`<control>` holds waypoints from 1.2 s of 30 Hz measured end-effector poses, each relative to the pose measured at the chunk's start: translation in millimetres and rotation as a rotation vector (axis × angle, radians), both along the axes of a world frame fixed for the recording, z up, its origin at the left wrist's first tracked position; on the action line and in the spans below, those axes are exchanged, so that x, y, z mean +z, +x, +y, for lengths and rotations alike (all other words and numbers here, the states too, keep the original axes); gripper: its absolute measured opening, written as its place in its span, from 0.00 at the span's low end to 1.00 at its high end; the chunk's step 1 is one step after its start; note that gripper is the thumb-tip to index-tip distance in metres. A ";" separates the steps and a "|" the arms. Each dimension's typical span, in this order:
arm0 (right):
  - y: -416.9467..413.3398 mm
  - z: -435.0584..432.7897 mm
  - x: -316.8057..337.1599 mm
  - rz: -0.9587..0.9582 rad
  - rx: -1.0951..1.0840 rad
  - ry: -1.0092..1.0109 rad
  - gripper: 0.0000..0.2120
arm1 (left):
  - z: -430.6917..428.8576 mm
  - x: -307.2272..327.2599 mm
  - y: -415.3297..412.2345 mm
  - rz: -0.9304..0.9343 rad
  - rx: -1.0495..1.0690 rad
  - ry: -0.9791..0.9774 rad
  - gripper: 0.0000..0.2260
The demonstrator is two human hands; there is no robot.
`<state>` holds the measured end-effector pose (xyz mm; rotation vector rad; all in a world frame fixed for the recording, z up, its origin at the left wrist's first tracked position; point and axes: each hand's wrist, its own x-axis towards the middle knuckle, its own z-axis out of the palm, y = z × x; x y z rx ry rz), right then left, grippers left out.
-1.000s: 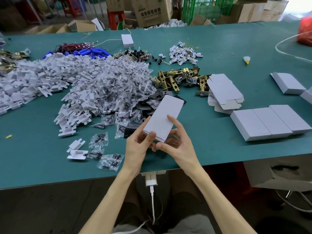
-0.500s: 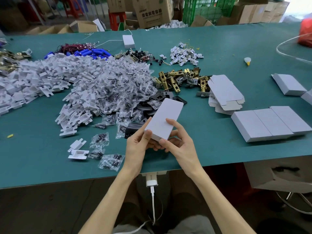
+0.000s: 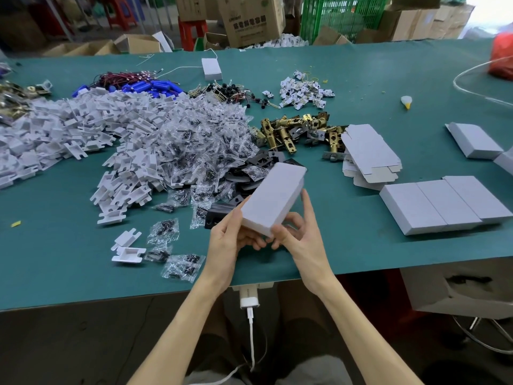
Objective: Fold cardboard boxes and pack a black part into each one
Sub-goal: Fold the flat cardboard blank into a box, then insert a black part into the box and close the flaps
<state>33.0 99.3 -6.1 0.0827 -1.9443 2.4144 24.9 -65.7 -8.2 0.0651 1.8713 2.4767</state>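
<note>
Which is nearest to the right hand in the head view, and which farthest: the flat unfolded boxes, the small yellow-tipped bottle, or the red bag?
From the right hand, which holds the white box:
1. flat unfolded boxes, just beyond, to its right.
2. small bottle, farther back on the right.
3. red bag, at the far right corner.

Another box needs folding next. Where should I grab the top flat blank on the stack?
Probably pinch the top blank by its near-end flaps, coming from the near side: it lies flat and uncovered, and the flaps offer a free edge.
</note>
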 end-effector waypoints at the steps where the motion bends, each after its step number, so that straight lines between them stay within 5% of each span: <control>1: 0.1 0.5 1.7 -0.038 -0.005 -0.031 0.47 | 0.8 2.9 0.3 -0.028 0.007 0.018 0.17; 7: -0.7 4.0 2.9 -0.103 0.007 -0.086 0.35 | 1.7 1.8 -1.9 -0.124 0.032 -0.004 0.19; 14: -1.9 6.1 2.8 -0.112 -0.059 -0.214 0.44 | 5.5 4.2 -0.4 -0.023 0.042 -0.106 0.23; 19: -0.6 2.1 1.2 -0.081 -0.146 -0.037 0.50 | 2.2 11.5 4.8 0.060 -0.086 -0.248 0.38; 23: -0.9 2.6 -0.2 -0.058 -0.150 -0.043 0.46 | 5.6 13.1 7.4 0.115 -0.089 -0.376 0.28; 29: -1.6 6.0 3.3 -0.090 -0.111 -0.195 0.28 | 8.0 13.6 9.9 0.079 -0.037 -0.247 0.29; 36: -2.0 8.5 1.4 -0.096 -0.082 -0.323 0.24 | 6.2 12.6 7.5 0.117 0.011 -0.189 0.23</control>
